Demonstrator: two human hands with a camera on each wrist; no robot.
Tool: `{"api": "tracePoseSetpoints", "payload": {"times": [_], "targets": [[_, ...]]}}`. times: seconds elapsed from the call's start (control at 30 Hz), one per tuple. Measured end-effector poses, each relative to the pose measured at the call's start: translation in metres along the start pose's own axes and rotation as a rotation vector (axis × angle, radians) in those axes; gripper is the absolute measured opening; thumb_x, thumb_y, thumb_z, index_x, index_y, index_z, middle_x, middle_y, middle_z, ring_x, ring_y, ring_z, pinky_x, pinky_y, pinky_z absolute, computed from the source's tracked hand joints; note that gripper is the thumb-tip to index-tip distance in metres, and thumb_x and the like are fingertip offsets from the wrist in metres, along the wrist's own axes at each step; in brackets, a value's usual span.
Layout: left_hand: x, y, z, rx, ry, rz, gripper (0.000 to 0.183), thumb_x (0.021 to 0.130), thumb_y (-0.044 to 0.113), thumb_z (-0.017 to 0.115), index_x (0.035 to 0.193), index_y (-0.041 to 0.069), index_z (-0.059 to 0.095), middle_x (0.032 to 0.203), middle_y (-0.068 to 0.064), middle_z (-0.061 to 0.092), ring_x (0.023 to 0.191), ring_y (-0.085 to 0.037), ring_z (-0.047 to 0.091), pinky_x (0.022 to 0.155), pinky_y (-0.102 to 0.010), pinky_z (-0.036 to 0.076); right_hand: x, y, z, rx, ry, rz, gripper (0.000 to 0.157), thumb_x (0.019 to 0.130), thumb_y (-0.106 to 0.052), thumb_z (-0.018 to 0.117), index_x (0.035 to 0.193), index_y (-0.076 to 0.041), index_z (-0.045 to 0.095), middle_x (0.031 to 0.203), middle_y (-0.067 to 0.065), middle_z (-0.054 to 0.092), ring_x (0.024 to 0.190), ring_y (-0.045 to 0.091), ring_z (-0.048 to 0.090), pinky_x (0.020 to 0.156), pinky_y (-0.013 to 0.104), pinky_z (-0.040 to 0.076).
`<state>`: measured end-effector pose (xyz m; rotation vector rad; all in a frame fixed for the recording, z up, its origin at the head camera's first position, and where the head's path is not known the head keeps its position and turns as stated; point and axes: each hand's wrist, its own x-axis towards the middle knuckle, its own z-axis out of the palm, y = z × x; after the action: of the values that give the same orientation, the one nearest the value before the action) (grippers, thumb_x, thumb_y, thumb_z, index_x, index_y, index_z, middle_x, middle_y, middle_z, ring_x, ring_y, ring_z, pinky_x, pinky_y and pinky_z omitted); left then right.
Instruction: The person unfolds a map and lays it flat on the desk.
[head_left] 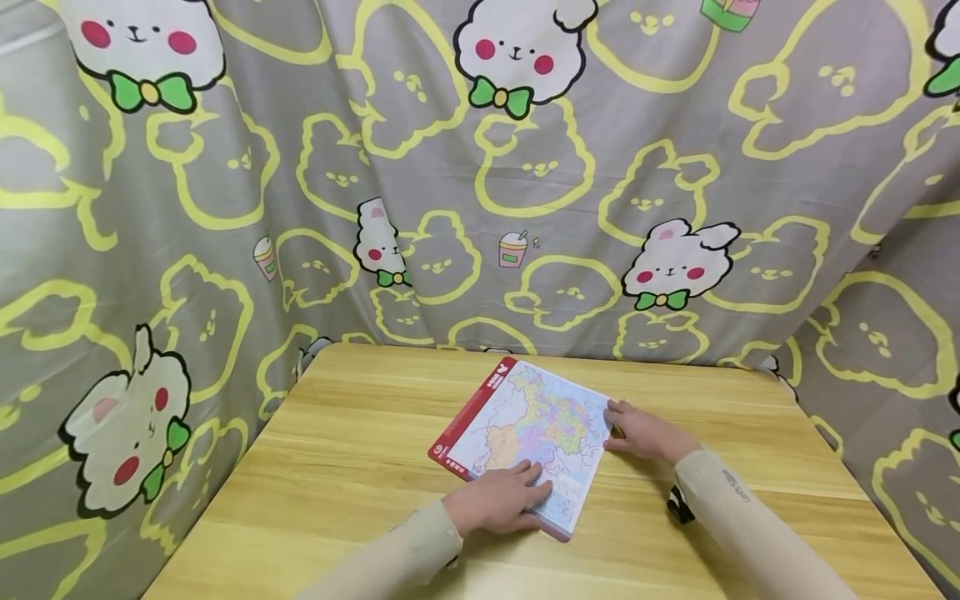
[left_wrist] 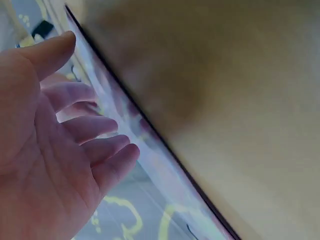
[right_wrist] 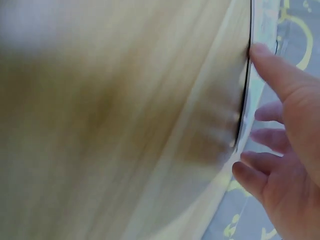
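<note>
A flat, thin map board [head_left: 517,417] with a red band along its left edge lies turned at an angle on the wooden table. Over its near edge rests my left hand [head_left: 501,498], fingers spread across the lower part of the map. The left wrist view shows the fingers [left_wrist: 95,125] loosely extended over the board's glossy side. At the board's right corner, my right hand [head_left: 647,432] touches the edge with fingers and thumb apart. In the right wrist view the thumb meets the dark edge, and the other fingers [right_wrist: 267,137] are slightly bent beside it.
The wooden table [head_left: 315,483] reaches back to a grey curtain [head_left: 480,167] printed with cartoon animals, which also hangs along both sides. A small black object [head_left: 681,505] shows beneath my right wrist.
</note>
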<state>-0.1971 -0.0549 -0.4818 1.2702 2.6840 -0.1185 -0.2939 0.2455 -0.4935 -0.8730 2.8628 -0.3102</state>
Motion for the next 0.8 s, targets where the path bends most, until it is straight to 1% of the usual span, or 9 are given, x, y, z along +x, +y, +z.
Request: {"api": "tracePoseSetpoints", "payload": {"times": [0.1,0.17,0.33,0.5,0.63,0.73,0.8], "targets": [[-0.005,-0.014,-0.002,-0.022,0.011,-0.041,0.059,0.094,0.050,0.049,0.145,0.022,0.040,0.149,-0.008,0.034,0.137,-0.025,0.031,0.106,-0.034,0.032,-0.005,-0.009,0.000,-0.012,0.024,-0.013,0.054,0.092,-0.032,0.062,0.123,0.011,0.052,0.137,0.036,0.036,0.127,0.053,0.032,0.101,0.056,0.031],[-0.007,-0.025,-0.004,-0.045,0.012,-0.073,0.058,0.095,0.048,0.050,0.145,0.021,0.040,0.150,-0.008,0.034,0.138,-0.025,0.029,0.107,-0.034,0.030,-0.008,-0.016,-0.001,-0.029,0.044,-0.022,0.059,0.092,-0.031,0.061,0.129,0.012,0.048,0.137,0.036,0.037,0.126,0.052,0.034,0.101,0.056,0.032],[-0.012,-0.055,-0.006,-0.078,0.014,-0.125,0.059,0.095,0.044,0.052,0.146,0.017,0.040,0.150,-0.008,0.033,0.139,-0.026,0.026,0.110,-0.035,0.025,-0.015,-0.038,0.000,-0.057,0.083,-0.043,0.057,0.093,-0.030,0.061,0.129,0.013,0.048,0.136,0.034,0.040,0.124,0.050,0.039,0.100,0.055,0.034],[-0.017,-0.081,-0.006,-0.104,0.026,-0.164,0.062,0.093,0.045,0.055,0.144,0.013,0.041,0.150,-0.012,0.033,0.139,-0.028,0.025,0.110,-0.041,0.025,-0.022,-0.063,0.005,-0.054,0.094,-0.067,0.057,0.092,-0.029,0.061,0.129,0.013,0.048,0.138,0.032,0.040,0.125,0.048,0.039,0.101,0.054,0.034],[-0.019,-0.097,-0.002,-0.150,0.030,-0.199,0.068,0.091,0.050,0.056,0.144,0.012,0.041,0.151,-0.015,0.029,0.140,-0.030,0.022,0.109,-0.042,0.026,-0.027,-0.081,0.011,-0.035,0.081,-0.074,0.058,0.092,-0.029,0.062,0.129,0.013,0.048,0.138,0.032,0.039,0.126,0.048,0.037,0.101,0.053,0.033],[-0.021,-0.105,-0.001,-0.194,0.018,-0.223,0.074,0.088,0.053,0.058,0.146,0.011,0.039,0.152,-0.016,0.026,0.141,-0.030,0.020,0.109,-0.042,0.027,-0.031,-0.092,0.016,-0.015,0.072,-0.079,0.059,0.092,-0.031,0.062,0.128,0.013,0.049,0.138,0.032,0.039,0.127,0.048,0.037,0.102,0.053,0.033],[-0.022,-0.109,-0.001,-0.221,0.015,-0.233,0.076,0.087,0.054,0.059,0.146,0.011,0.038,0.153,-0.016,0.025,0.141,-0.030,0.019,0.108,-0.042,0.028,-0.033,-0.098,0.020,-0.018,0.081,-0.098,0.059,0.092,-0.032,0.062,0.128,0.013,0.049,0.136,0.033,0.040,0.126,0.048,0.038,0.101,0.053,0.033]]}}
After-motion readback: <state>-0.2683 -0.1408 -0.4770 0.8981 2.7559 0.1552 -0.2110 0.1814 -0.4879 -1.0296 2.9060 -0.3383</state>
